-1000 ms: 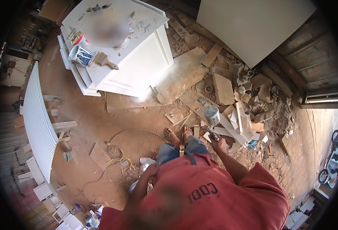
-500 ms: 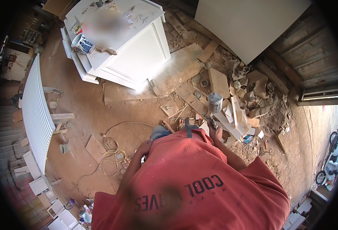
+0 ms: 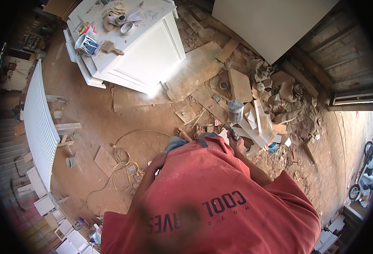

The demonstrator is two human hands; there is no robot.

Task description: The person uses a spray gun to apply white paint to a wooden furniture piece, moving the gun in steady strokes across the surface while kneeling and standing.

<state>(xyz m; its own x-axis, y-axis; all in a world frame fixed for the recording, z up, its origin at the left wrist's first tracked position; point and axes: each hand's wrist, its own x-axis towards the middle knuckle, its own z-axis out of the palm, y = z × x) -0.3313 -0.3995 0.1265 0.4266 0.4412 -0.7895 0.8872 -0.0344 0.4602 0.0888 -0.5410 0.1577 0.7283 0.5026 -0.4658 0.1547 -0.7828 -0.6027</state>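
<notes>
My right hand (image 3: 238, 146) is closed round the handle of a spray gun (image 3: 230, 130), held out in front of my right side. Its paint-smeared grey cup (image 3: 235, 107) stands beyond the hand, over the floor scraps. My left hand (image 3: 157, 161) hangs beside my left hip, next to the red shirt; its fingers are mostly hidden. Ahead on the left stands a white panelled cabinet (image 3: 146, 63). On its top are a paint-streaked blue can (image 3: 86, 45), a wide paintbrush (image 3: 112, 48), a small red-and-white tin (image 3: 87, 29), a roll of tape (image 3: 127, 28) and crumpled cloths.
A coiled hose (image 3: 124, 163) lies on the dirt floor at my left, beyond it a corrugated sheet (image 3: 41, 131) on wooden supports. Wood offcuts (image 3: 254, 135) and rubble spread at the right. A large pale panel (image 3: 271, 25) leans at the back; a motorcycle (image 3: 364, 178) stands far right.
The view has tilted slightly, so the cabinet and floor sit a little higher and my feet show more. Both hands keep nearly the same place; the spray gun stays in my right hand.
</notes>
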